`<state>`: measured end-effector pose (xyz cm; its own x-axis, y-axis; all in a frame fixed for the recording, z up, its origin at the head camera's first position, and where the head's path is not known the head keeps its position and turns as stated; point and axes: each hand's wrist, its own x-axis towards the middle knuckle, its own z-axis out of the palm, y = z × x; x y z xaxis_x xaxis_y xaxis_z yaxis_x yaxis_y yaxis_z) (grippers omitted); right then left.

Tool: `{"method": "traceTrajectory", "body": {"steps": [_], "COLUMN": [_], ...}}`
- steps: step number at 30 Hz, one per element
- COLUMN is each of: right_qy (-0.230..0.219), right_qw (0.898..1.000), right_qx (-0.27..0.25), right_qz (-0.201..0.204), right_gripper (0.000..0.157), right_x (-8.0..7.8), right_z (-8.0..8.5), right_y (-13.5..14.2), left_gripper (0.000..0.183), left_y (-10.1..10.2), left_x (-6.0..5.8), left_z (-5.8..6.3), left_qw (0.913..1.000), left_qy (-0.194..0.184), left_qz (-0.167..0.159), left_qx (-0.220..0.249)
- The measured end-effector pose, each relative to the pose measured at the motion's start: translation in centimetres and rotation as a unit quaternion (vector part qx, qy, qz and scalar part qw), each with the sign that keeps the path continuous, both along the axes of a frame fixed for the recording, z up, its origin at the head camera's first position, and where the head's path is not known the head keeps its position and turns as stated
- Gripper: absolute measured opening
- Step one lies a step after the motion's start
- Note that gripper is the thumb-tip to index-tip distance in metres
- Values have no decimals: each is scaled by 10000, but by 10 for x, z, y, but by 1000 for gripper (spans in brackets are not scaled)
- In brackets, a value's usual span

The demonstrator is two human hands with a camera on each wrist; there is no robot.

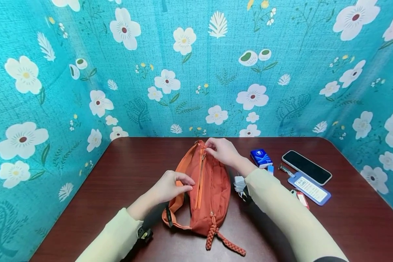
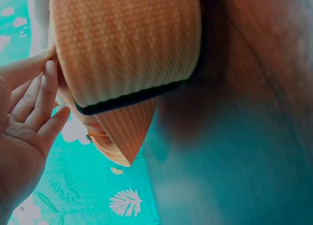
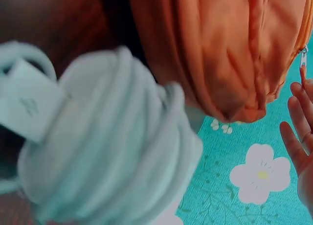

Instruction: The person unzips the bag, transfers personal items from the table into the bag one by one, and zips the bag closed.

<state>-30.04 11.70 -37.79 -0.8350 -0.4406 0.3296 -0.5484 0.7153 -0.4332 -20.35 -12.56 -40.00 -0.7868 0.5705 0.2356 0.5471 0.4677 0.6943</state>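
An orange-red waist bag point(image 1: 221, 182) lies lengthwise on the table, with an orange zip running down its upper face. At the far end, my right hand point(image 1: 224, 151) pinches the cord of the zip pull point(image 3: 303, 63). My left hand point(image 1: 170, 185) is at the bag's left side, thumb and finger pinching the fabric beside the zip; the strap partly hides this grip in the left wrist view. The orange strap point(image 2: 127, 44) loops out on the left. Two braided pulls point(image 1: 230, 244) trail from the near end.
Right of the bag are a coiled white cable point(image 3: 112, 142), a blue tissue packet point(image 1: 261, 158), a phone point(image 1: 306, 167), a blue-framed card holder point(image 1: 309, 189) and a small red-and-white item point(image 1: 302, 200). Flowered turquoise cloth point(image 1: 196, 72) surrounds the dark table point(image 1: 118, 171).
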Motion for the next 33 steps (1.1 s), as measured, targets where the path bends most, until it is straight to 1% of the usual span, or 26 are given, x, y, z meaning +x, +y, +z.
{"method": "traceTrajectory", "body": {"steps": [3, 7, 10, 13, 17, 22, 28, 33], "right_qy": [-19, 89, 166, 235, 232, -19, -188, -235], "right_qw": [9999, 9993, 9988, 9988, 9987, 9990, 9987, 9986], "right_qx": [-3, -33, -33, -93, -214, -306, -411, -461], "right_qz": [-143, -363, -451, -415, -402, -340, -225, -73], "right_gripper": [9, 8, 8, 8, 7, 10, 15, 15], "right_x": [-8, -18, -22, -22, -20, -15, -3, 12], "right_z": [1, 0, -1, -3, -5, -5, 1, -1], "right_y": [6, 14, 17, 16, 13, 11, 12, 17], "left_gripper": [9, 8, 8, 8, 9, 10, 9, 8], "left_y": [2, 6, 9, 10, 10, 7, 6, 6], "left_x": [5, 11, 15, 16, 15, 15, 14, 13], "left_z": [2, 5, 7, 7, 4, 2, 3, 2], "left_qw": [9998, 9990, 9988, 9991, 9995, 9997, 9998, 9998], "left_qy": [44, 92, 73, 78, 195, 226, 156, 163], "left_qz": [-192, -433, -483, -418, -260, -84, -76, -115], "left_qx": [24, 35, 25, 15, -26, 6, 67, 75]}}
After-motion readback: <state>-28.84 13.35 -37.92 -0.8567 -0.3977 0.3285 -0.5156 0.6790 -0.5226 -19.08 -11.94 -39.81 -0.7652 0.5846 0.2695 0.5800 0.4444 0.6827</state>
